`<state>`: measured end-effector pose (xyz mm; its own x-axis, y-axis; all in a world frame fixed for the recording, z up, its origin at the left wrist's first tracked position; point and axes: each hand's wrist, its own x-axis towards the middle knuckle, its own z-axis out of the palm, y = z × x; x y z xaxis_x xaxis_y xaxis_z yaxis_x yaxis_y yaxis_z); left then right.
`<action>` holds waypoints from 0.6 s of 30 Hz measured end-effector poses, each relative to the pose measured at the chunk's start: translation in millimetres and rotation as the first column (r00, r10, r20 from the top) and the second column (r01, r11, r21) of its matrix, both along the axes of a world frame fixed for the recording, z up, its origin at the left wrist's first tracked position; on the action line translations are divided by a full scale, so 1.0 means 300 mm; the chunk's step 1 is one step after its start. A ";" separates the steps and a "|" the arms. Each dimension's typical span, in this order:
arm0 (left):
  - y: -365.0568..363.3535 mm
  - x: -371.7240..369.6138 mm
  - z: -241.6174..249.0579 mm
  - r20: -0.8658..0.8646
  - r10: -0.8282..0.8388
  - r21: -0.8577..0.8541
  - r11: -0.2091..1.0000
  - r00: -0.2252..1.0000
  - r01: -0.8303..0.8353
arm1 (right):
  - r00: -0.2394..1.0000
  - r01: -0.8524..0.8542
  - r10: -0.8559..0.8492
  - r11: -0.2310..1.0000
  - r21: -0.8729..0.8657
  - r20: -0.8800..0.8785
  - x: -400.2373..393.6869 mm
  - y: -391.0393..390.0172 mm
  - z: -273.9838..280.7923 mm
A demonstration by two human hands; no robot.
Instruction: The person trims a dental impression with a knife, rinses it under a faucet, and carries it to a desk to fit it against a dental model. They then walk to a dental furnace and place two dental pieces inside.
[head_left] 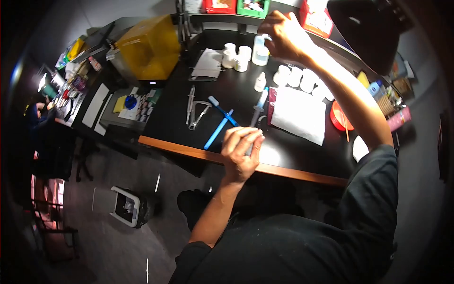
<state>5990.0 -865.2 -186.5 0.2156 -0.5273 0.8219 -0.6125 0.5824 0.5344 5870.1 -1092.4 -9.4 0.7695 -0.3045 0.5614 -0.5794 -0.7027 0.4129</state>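
My left hand (240, 150) is over the table's front edge with its fingers curled together; a small pale bit shows at the fingertips, too small to name. Just beyond it lie a blue-handled brush (221, 110), a blue stick (218, 130) and a syringe-like tube (258, 110). My right hand (287, 39) reaches to the back of the table, fingers bent beside the top of a translucent bottle (260, 53). What its fingertips grip is hidden. A small white dropper bottle (260, 82) stands nearer. A white sheet (299, 115) lies right of the tube.
White jars (229, 57) stand at the back, with more white jars (295, 75) under my right forearm. A red dish (339, 116) holds an orange stick. Tweezers (190, 105) and an arc-shaped measuring tool (200, 115) lie left. A dark lamp (364, 33) hangs upper right.
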 end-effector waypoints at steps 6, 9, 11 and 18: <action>0.009 -0.023 0.008 0.138 -0.010 0.184 0.983 0.990 -0.016 | 0.996 -0.082 0.091 0.822 0.564 0.013 -0.348 0.589 -0.013; 0.010 -0.056 0.017 0.252 0.015 0.284 0.955 0.968 -0.088 | 0.982 -0.180 0.091 0.695 0.696 0.163 -0.512 0.786 -0.027; -0.004 -0.085 0.022 0.263 0.008 0.315 0.945 0.965 -0.093 | 0.967 -0.206 0.006 0.603 0.771 0.253 -0.622 0.888 -0.055; -0.030 -0.174 0.030 0.391 -0.110 0.464 0.881 0.914 -0.093 | 0.812 -0.179 -0.467 0.369 0.912 0.349 -0.926 1.136 -0.225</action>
<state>5937.7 -874.3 -177.6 -0.0787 -0.8665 0.4929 -0.8248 0.3343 0.4560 5592.5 -751.6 -77.0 0.3680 -0.9231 0.1121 -0.5737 -0.3202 -0.7539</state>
